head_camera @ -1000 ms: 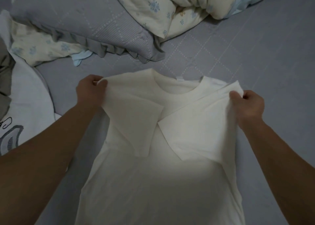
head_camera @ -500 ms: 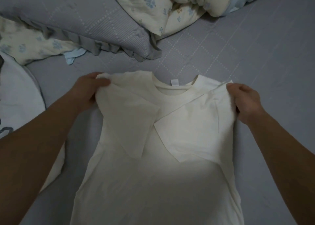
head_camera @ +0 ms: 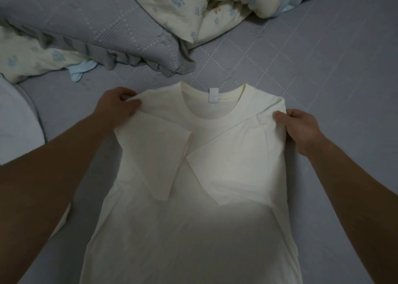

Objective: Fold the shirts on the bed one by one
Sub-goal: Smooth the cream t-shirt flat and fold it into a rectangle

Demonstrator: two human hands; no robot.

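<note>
Shirt (head_camera: pixel 193 208) lies flat on the bed (head_camera: pixel 323 90), sleeves folded inward. Left hand (head_camera: pixel 117 107) and right hand (head_camera: pixel 301 128) pinch its shoulders, probably to keep it taut for folding.

Home bedroom: quilted grey bed (head_camera: pixel 301 72), pillow (head_camera: pixel 90 21), floral duvet (head_camera: pixel 193 8).

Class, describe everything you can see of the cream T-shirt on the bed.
The plain cream cotton-looking T-shirt lies flat on the grey quilted bedcover, round collar away from the person, a small white neck label showing. Both short sleeves are folded inward across the chest. The left hand and right hand each grip a shoulder. Its hem runs out of view.
</note>
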